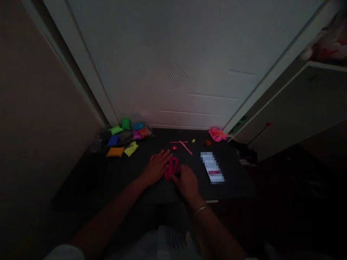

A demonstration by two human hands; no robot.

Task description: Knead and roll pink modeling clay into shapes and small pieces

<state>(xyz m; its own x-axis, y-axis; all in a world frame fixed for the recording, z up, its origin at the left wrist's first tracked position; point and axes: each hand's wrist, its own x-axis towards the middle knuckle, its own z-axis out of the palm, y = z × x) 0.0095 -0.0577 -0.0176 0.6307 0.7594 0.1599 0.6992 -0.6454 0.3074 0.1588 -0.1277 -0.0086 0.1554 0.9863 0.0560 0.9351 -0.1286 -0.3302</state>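
A deep-pink looped strip [175, 164], which looks like modelling clay, lies on the dark table between my two hands. My left hand [157, 168] rests flat on the tabletop, fingers stretched forward, its edge against the loop's left side. On the right, my right hand [187, 180] is curled, with the thumb and bent fingers closed at the loop's lower right end; the exact contact is dim. Just beyond the loop sits a small pink piece with a yellow centre [174, 148]. Two pink modelling tools [185, 148] lie past it.
Colourful clay packets, including an orange one [115, 152], cover the back left. A lit phone [212, 168] lies at the right. Behind it are a brown lump [208, 143], a yellow-green bit [193, 141] and a pink crinkled flower [217, 134]. A white panel [173, 119] borders the table's back.
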